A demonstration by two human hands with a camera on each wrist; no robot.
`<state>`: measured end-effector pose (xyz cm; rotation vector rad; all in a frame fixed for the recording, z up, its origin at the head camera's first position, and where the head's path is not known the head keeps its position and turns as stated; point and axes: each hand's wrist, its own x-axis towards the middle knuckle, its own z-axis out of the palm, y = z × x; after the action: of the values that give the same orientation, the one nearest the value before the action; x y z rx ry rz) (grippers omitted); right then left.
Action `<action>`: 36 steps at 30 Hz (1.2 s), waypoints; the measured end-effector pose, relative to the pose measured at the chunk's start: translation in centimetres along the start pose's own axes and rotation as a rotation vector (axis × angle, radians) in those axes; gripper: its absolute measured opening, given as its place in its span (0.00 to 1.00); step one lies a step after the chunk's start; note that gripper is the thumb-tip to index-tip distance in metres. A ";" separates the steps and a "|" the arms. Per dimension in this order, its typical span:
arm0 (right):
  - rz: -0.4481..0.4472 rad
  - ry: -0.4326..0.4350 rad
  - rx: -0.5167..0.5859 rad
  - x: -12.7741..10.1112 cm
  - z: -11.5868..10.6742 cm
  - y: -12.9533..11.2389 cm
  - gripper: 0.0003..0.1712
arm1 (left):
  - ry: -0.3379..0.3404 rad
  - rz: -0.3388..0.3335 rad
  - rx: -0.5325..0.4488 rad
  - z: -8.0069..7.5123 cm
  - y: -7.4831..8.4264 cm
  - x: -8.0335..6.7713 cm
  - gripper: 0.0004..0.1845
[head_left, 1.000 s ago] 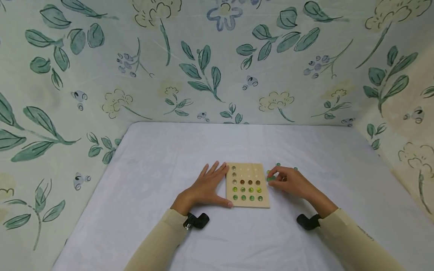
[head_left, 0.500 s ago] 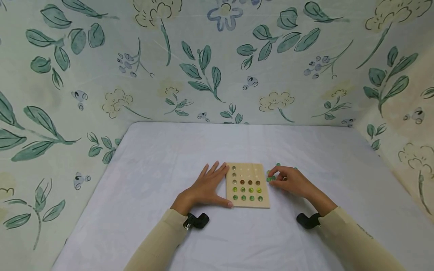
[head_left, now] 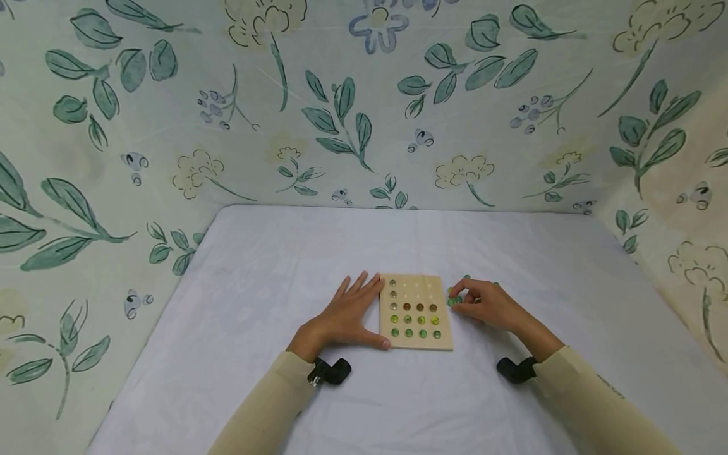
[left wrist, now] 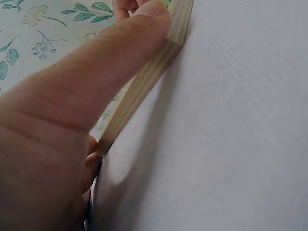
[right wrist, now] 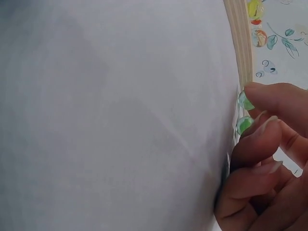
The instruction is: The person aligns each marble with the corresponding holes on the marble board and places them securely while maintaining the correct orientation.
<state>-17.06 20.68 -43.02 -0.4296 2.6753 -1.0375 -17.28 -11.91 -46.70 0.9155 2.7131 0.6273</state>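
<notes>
A little below the centre of the head view, a square wooden board [head_left: 416,311] lies flat on the counter [head_left: 284,265], which is covered in a pale cloth. The board has rows of round hollows; the lower rows hold marbles [head_left: 421,320], green along the bottom, amber-brown above them, and a column of greyish ones down its left side, while the upper right hollows look unfilled.

The left hand [head_left: 348,314] lies flat on the counter just left of the board, fingers straight and close together, their tips against the board's left edge. The thumb reaches along the board's near edge by its lower left corner. In the left wrist view the thumb [left wrist: 110,62] presses on the layered edge of the board [left wrist: 144,86]; the hand grips nothing.

The right hand [head_left: 488,304] sits just right of the board, fingers curled, with its fingertips pinching green marbles [head_left: 454,301] close to the board's right edge. The right wrist view shows two green marbles [right wrist: 244,113] at the fingertips [right wrist: 269,96], right beside the board's edge [right wrist: 240,43]. A few more loose marbles [head_left: 467,277] lie on the cloth beyond the hand, toward the upper right of the board.

A black wrist camera [head_left: 330,371] shows at each cuff of the beige sleeves [head_left: 267,404]. Floral-patterned fabric [head_left: 341,101] walls in the counter at the back and both sides.
</notes>
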 end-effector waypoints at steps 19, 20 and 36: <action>0.022 -0.013 -0.017 0.3 0.2 0.1 0.09 | -0.007 -0.007 0.002 0.0 0.1 0.0 0.68; 0.020 -0.015 -0.015 0.3 0.2 0.0 0.10 | -0.006 -0.006 0.003 0.0 0.1 -0.1 0.68; 0.060 -0.007 -0.031 0.6 0.3 -0.2 0.09 | -0.009 -0.009 0.002 -0.2 0.2 -0.1 0.68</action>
<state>-17.44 20.14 -43.20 -0.3552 2.6837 -0.9769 -17.18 -11.90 -46.47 0.9038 2.7086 0.6173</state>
